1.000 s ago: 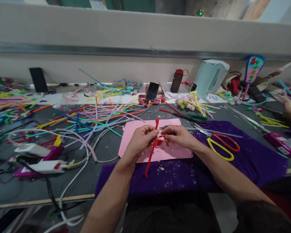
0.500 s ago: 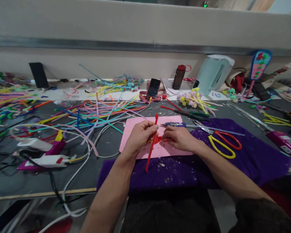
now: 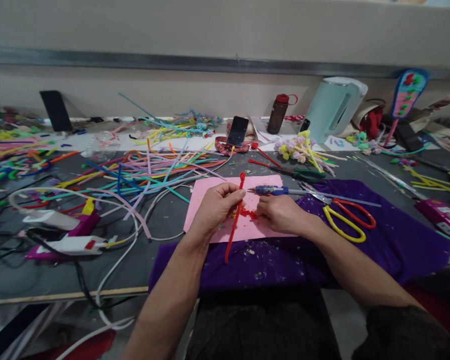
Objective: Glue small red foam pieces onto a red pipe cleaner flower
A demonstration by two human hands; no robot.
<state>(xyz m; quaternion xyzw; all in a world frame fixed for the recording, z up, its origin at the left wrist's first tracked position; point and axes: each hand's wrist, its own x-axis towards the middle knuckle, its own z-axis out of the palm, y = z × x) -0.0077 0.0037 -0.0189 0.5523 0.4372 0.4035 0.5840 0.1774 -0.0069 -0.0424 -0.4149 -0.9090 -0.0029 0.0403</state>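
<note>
My left hand (image 3: 219, 206) pinches a red pipe cleaner (image 3: 232, 232) between thumb and fingertips. It stands slanted, with a small knotted tip above the thumb and its tail hanging down over the purple cloth (image 3: 258, 272). Just right of it, my right hand (image 3: 279, 212) is closed, low over the pink sheet (image 3: 202, 192). Its fingertips are at some small red pieces (image 3: 248, 214); whatever they hold is hidden. Behind the right hand lies a blue-handled tool (image 3: 272, 190), and scissors (image 3: 345, 220) with red and yellow handles rest to its right.
Loose coloured pipe cleaners (image 3: 165, 165) spread over the left of the table, with white cables and a power strip (image 3: 80, 245) nearer. A phone (image 3: 237, 132), a brown bottle (image 3: 278, 115), a kettle (image 3: 335, 110) and a flower bunch (image 3: 300, 150) stand or lie behind. Green-handled pliers (image 3: 309, 174) lie further back.
My right hand has shifted slightly to the right, its fingers curled in more. The left hand keeps hold of the red pipe cleaner. The camera view has tipped down a little.
</note>
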